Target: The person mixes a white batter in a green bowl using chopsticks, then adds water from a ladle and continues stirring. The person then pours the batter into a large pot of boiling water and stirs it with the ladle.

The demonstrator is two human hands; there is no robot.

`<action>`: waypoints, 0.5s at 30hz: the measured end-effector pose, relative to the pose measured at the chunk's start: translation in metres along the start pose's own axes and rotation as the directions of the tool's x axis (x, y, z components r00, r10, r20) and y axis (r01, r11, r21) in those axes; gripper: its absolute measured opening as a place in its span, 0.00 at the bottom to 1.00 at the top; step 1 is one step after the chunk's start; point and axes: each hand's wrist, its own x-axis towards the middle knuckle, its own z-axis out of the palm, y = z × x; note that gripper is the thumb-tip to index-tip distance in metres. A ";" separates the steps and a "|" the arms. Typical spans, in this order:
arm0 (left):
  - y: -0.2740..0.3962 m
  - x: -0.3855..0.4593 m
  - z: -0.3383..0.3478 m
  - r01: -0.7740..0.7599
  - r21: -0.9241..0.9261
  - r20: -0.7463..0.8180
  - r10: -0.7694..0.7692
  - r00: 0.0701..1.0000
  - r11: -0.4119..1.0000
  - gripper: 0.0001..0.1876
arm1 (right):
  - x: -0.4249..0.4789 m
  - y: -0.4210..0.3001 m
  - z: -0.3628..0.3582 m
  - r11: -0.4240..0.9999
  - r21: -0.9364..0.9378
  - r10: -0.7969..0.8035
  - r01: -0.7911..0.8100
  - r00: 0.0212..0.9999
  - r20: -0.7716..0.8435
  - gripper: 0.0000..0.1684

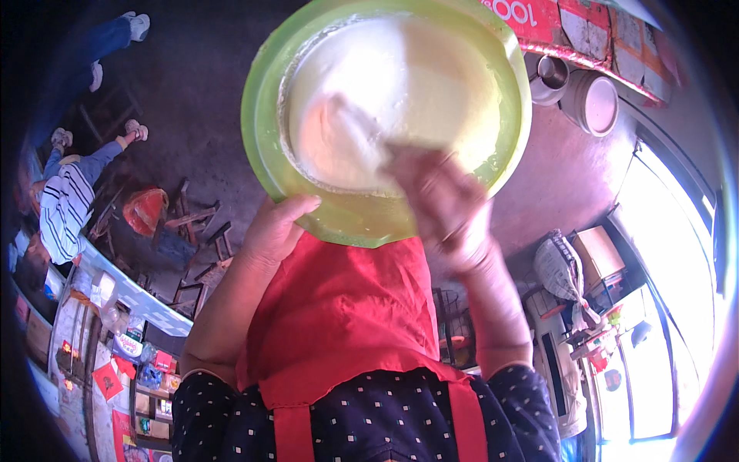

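Note:
A light-green plastic basin [260, 124] is held in front of my red apron [352, 306], with pale, creamy liquid [456, 81] covering its bottom. My left hand [274, 225] grips the near left rim, thumb over the edge. Above the near right side of the basin is my right hand [441, 202], blurred by motion. From its fingers a pale utensil [361, 130] reaches down to the liquid; the blur hides its exact kind. Bright light falls across the left part of the liquid, and shadow covers the right part.
At left a person in a striped shirt [66, 211] sits near wooden stools [193, 216] and a red bucket [145, 211]. Another person's legs [109, 43] show at upper left. Metal pots [551, 75] and a lidded pail [597, 107] stand upper right. A tied sack [557, 263] lies at right.

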 end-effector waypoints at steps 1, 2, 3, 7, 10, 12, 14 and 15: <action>0.002 -0.004 -0.009 0.006 0.004 0.002 -0.006 1.000 1.000 0.25 | 0.009 0.008 -0.006 0.999 -0.036 0.024 -0.028 0.993 -0.112 0.17; 0.003 -0.009 -0.017 0.013 0.007 0.004 -0.013 1.000 1.000 0.25 | 0.000 0.010 -0.012 0.996 -0.043 0.069 -0.078 0.983 -0.170 0.15; 0.008 -0.011 -0.022 -0.010 0.017 -0.018 0.010 1.000 1.000 0.25 | -0.009 0.012 -0.019 0.992 -0.053 0.102 -0.117 0.968 -0.227 0.14; 0.009 -0.006 -0.027 0.006 0.047 -0.012 -0.005 1.000 0.999 0.25 | -0.047 -0.016 0.000 0.994 0.021 0.103 -0.103 0.995 -0.009 0.17; -0.001 -0.001 -0.005 0.018 -0.015 0.052 -0.017 0.998 1.000 0.25 | -0.013 -0.012 0.013 0.999 0.019 -0.033 0.031 0.993 0.109 0.23; -0.001 -0.010 -0.027 0.014 0.136 0.018 -0.016 1.000 0.991 0.25 | -0.001 0.000 -0.008 0.994 -0.109 0.014 -0.020 0.999 -0.047 0.18; 0.009 -0.018 -0.023 -0.043 0.022 -0.006 0.043 0.999 0.999 0.25 | -0.016 0.009 -0.026 0.989 -0.107 0.090 -0.105 0.986 -0.140 0.14; 0.010 -0.017 -0.024 -0.017 0.008 -0.008 0.017 1.000 1.000 0.25 | -0.033 0.005 -0.029 0.984 -0.107 0.127 -0.141 0.983 -0.135 0.13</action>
